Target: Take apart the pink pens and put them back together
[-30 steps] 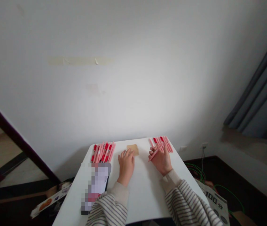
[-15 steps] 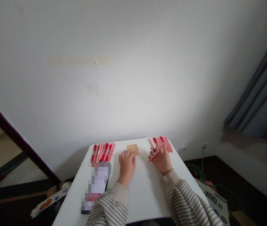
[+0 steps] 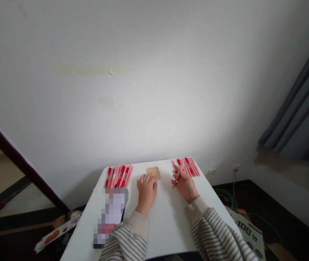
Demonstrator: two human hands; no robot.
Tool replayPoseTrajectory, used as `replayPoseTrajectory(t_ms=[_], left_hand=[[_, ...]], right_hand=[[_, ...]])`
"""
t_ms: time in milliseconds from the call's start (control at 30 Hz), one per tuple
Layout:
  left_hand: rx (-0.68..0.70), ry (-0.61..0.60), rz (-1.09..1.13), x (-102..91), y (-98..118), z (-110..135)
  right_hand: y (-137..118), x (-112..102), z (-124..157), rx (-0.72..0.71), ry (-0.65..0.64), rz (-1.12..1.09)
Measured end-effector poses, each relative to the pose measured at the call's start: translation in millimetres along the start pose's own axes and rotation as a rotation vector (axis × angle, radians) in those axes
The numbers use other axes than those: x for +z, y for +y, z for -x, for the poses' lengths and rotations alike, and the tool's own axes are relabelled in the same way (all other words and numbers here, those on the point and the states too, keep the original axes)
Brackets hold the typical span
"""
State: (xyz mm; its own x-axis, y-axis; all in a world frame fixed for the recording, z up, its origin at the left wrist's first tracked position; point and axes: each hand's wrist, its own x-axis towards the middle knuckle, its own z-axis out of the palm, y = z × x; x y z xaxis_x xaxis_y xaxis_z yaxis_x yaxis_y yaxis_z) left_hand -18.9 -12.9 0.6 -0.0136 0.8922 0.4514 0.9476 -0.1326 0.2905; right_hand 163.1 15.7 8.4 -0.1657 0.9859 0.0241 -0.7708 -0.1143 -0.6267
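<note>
Slantwise, a pink pen [image 3: 178,175] lies across the grasping right hand [image 3: 186,185], at its fingers.

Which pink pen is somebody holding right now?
The pink pen slanting across the right hand. It's the only one held; the others lie on the white table in a left group and a right group.

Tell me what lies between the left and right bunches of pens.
In the head view, a flat tan piece lies between the left bunch and right bunch. The left hand hides part of its near edge; the right hand holds a pen.
</note>
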Motion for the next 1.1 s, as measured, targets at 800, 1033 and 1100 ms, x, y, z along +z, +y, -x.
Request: replayPoseTrajectory(t_ms=[800,1033,1100], left_hand=[[-0.015,-0.047,0.040,-6.4,7,1],[-0.026,-0.076,0.051,-7.1,12,2],[-0.022,-0.075,0.055,-6.2,13,2]], right_hand=[[0,-21,-3,-0.732,0.276,1.586],[6,-14,0,-0.634,0.262,1.787],[7,-13,0,-0.633,0.247,1.713]])
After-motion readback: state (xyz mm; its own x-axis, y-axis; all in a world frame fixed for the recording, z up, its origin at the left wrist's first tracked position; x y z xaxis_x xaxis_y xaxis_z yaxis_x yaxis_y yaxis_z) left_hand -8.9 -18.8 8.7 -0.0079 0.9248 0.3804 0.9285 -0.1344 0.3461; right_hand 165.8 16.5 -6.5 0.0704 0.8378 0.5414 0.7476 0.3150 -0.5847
